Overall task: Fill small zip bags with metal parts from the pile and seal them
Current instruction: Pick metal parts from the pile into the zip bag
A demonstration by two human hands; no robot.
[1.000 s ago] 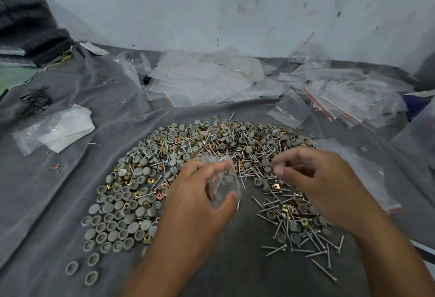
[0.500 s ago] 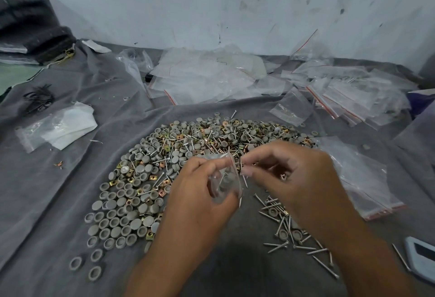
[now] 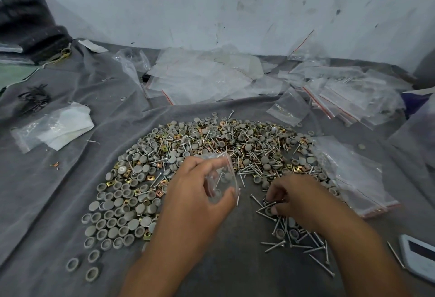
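Keep the left hand (image 3: 200, 193) pinching the small zip bag (image 3: 222, 176) open-mouthed above the pile (image 3: 211, 146) while pinching screws (image 3: 266, 207) with the curled right hand (image 3: 296, 200), then drop them in cleanly

Two hands show: the left hand (image 3: 188, 193) and the right hand (image 3: 299, 200). One small zip bag (image 3: 222, 176) is held at centre frame. The pile (image 3: 211, 146) holds grey caps, brass clips and screws too many to count. One white device (image 3: 419, 256) sits at lower right.
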